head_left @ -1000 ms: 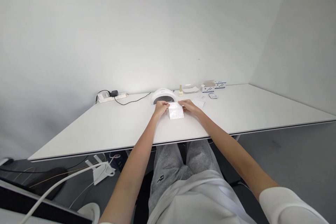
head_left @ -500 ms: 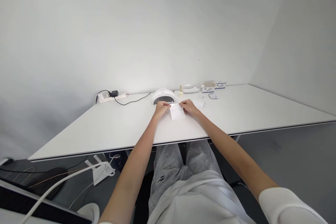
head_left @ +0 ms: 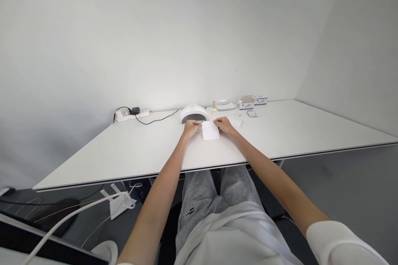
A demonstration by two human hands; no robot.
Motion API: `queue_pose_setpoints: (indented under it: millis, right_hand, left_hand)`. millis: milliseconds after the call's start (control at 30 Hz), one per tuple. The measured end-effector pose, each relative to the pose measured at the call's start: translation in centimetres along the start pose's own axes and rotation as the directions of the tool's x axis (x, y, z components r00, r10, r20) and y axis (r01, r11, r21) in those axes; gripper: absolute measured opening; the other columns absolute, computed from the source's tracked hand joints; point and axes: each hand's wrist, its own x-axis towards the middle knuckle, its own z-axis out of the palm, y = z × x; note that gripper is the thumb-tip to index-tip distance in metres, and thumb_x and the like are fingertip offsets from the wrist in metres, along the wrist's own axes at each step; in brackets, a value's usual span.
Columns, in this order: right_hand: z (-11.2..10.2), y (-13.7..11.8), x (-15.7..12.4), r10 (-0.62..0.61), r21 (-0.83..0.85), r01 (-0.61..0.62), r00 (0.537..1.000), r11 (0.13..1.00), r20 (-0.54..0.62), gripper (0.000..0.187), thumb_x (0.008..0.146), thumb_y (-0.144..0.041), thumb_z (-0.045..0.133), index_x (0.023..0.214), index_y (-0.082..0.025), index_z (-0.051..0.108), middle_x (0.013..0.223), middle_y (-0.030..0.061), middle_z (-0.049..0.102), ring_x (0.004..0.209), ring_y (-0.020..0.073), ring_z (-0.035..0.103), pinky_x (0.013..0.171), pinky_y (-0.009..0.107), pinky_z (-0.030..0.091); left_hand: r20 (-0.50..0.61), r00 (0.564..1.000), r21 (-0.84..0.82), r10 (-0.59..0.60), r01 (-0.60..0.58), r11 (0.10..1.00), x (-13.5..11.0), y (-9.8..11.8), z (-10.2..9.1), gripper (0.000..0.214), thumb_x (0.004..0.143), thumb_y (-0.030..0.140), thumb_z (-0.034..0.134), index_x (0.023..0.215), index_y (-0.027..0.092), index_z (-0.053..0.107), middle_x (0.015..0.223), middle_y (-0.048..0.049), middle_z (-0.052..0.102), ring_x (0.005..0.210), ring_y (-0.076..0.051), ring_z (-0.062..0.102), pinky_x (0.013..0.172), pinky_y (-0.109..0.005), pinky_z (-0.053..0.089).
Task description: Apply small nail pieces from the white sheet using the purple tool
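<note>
Paper with shiny dots [head_left: 211,131], nearly square, sits at three o'clock from the left hand [head_left: 192,128]. The right hand [head_left: 224,125] is nearer, pinching its top corner; I can't tell what the left one holds.

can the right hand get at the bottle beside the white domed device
Likely yes: the right hand is busy holding the speckled sheet, but nothing visible stands between that hand and the bottle.

I'm seeing a shiny-speckled sheet [head_left: 211,131] glinting; at its eleven o'clock, a domed device [head_left: 193,110] is showing smooth white plastic.
</note>
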Motion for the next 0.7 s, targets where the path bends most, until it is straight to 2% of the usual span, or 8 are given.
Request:
queue_pose_setpoints:
  millis: [167, 367, 567, 700]
  right_hand:
    - [-0.13, 0.03, -0.02, -0.009, 0.022, 0.008, 0.999, 1.0, 0.04, 0.017, 0.08, -0.025, 0.06, 0.069, -0.014, 0.066, 0.061, 0.0023, 0.059, 0.051, 0.011, 0.052, 0.042, 0.021, 0.041]
    - [-0.24, 0.02, 0.07, 0.016, 0.029, -0.017, 1.0, 0.999, 0.013, 0.016, 0.08, -0.025, 0.062, 0.069, -0.013, 0.066, 0.062, 0.0043, 0.061, 0.049, 0.0107, 0.051, 0.041, 0.021, 0.04]
    - [-0.16, -0.25, -0.1, 0.019, 0.016, -0.019, 1.0, 1.0, 0.011, 0.016, 0.079, -0.025, 0.063, 0.068, -0.014, 0.065, 0.058, 0.0028, 0.059, 0.049, 0.0105, 0.051, 0.041, 0.02, 0.039]
    - [-0.04, -0.34, -0.32, -0.011, 0.039, 0.009, 0.999, 0.999, 0.051, 0.018, 0.079, -0.027, 0.063, 0.068, -0.014, 0.066, 0.061, 0.003, 0.061, 0.051, 0.0104, 0.053, 0.042, 0.02, 0.039]
  left_hand:
    - [-0.009, 1.0, -0.002, -0.008, 0.008, 1.0, -0.23, 0.25, 0.02, 0.011, 0.073, 0.021, 0.071, 0.072, 0.014, 0.063, 0.056, 0.0013, 0.053, 0.037, -0.005, 0.036, 0.037, -0.022, 0.025]
    - [-0.035, 0.999, -0.03, -0.032, 0.031, 0.999, -0.08, 0.07, -0.04, 0.013, 0.072, 0.022, 0.074, 0.072, 0.013, 0.064, 0.055, 0.0014, 0.053, 0.036, -0.004, 0.035, 0.036, -0.021, 0.022]
    - [0.007, 1.0, -0.04, -0.026, 0.026, 0.999, 0.06, -0.09, -0.09, 0.013, 0.072, 0.022, 0.073, 0.072, 0.014, 0.063, 0.055, 0.0012, 0.053, 0.035, -0.004, 0.035, 0.035, -0.022, 0.021]
    - [0.032, 0.999, -0.035, -0.025, 0.026, 0.999, -0.19, 0.16, -0.05, 0.013, 0.071, 0.022, 0.074, 0.071, 0.014, 0.063, 0.056, 0.0006, 0.054, 0.035, -0.004, 0.035, 0.036, -0.022, 0.021]
